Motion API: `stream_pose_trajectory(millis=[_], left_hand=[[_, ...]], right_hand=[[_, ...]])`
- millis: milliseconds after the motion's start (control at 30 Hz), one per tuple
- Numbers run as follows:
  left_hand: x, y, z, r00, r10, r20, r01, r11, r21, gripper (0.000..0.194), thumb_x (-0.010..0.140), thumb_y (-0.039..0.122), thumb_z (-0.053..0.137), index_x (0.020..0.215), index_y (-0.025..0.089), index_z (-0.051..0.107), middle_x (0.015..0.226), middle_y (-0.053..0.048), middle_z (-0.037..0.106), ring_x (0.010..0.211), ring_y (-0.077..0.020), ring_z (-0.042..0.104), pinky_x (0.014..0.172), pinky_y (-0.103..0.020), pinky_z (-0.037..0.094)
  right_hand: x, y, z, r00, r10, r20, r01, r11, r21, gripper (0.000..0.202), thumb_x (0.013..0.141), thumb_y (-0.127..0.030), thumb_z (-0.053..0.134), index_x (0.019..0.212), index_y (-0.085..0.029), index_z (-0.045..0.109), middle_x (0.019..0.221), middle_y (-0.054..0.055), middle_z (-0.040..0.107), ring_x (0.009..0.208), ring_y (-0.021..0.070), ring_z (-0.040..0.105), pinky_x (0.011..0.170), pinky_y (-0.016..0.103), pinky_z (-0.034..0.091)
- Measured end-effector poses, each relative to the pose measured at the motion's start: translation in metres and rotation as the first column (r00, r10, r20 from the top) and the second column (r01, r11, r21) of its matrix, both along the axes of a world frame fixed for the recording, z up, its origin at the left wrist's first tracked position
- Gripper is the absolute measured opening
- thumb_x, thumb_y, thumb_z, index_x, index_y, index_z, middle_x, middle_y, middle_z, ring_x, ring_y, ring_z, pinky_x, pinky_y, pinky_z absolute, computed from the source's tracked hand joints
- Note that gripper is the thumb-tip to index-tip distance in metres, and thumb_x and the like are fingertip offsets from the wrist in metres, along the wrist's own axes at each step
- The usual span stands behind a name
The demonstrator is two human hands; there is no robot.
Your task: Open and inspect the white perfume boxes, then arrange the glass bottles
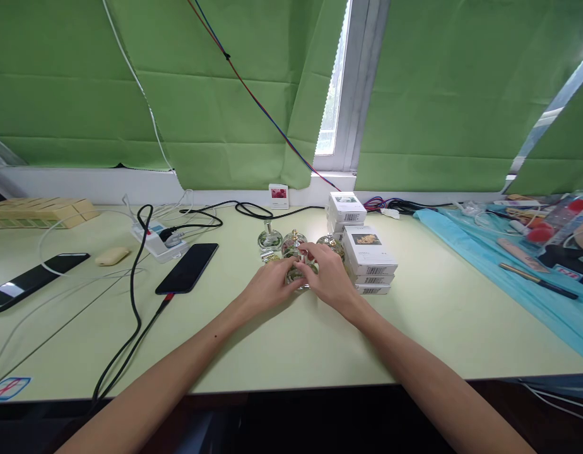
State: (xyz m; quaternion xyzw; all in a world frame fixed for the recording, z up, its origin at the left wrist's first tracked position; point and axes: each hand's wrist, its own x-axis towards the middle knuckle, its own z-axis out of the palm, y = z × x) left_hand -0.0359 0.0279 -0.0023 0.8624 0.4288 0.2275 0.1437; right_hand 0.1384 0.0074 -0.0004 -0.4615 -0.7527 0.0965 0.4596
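Glass bottle [298, 275], small and gold-trimmed, stands upright at table centre, clasped between both hands: left hand [271, 287] closes on it from 8 o'clock, right hand [328, 275] from 3 o'clock, equally near. More glass bottles [270, 240] stand just behind, at 12 o'clock; stacked white boxes [368, 260] at 2 o'clock. Pale green table [291, 353]; black phone [187, 268] at 9 o'clock; green blinds [225, 94] beyond.

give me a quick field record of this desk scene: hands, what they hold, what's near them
left hand: left hand closed around the small clear glass bottle
right hand: right hand on the same bottle from the other side
nearby glass: more round clear glass bottles just behind the hands
boxes: stacked white cardboard boxes to the right
phone: black smartphone lying flat to the left, cable attached
surface: pale green desk
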Motion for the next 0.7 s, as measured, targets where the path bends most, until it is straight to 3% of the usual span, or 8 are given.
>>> stream_pose_trajectory(millis=[133, 400, 700], left_hand=[[0.0004, -0.0004, 0.0002, 1.0, -0.002, 0.008, 0.002, 1.0, -0.005, 0.023, 0.093, 0.042, 0.053, 0.092, 0.02, 0.06, 0.071, -0.001, 0.065, 0.058, -0.0166, 0.055, 0.057, -0.029, 0.033], [0.0012, -0.0008, 0.0011, 1.0, -0.002, 0.001, 0.002, 1.0, 0.022, 0.011, 0.088, 0.028, 0.051, 0.093, 0.02, 0.058, 0.068, 0.001, 0.062, 0.056, -0.0161, 0.053, 0.057, -0.029, 0.033], [0.001, -0.0009, 0.0006, 1.0, -0.002, 0.0, 0.002, 1.0, 0.011, 0.018, 0.093, 0.037, 0.051, 0.086, 0.02, 0.054, 0.069, 0.0, 0.062, 0.056, -0.016, 0.053, 0.057, -0.029, 0.032]], right_hand=[[0.0006, 0.0006, -0.0006, 1.0, -0.004, 0.003, 0.004, 1.0, -0.004, 0.02, 0.091, -0.018, 0.062, 0.111, -0.021, 0.065, 0.099, 0.008, 0.071, 0.097, 0.0255, 0.063, 0.085, 0.039, 0.05], [-0.0008, -0.0037, 0.0003, 1.0, 0.005, -0.001, -0.005, 0.999, 0.049, 0.026, 0.089, -0.019, 0.061, 0.114, -0.019, 0.064, 0.101, 0.009, 0.072, 0.099, 0.0269, 0.061, 0.087, 0.041, 0.05], [0.0004, -0.0008, -0.001, 1.0, 0.007, 0.004, -0.007, 0.999, 0.04, 0.023, 0.089, -0.015, 0.059, 0.11, -0.022, 0.065, 0.098, 0.008, 0.072, 0.096, 0.0264, 0.062, 0.086, 0.04, 0.05]])
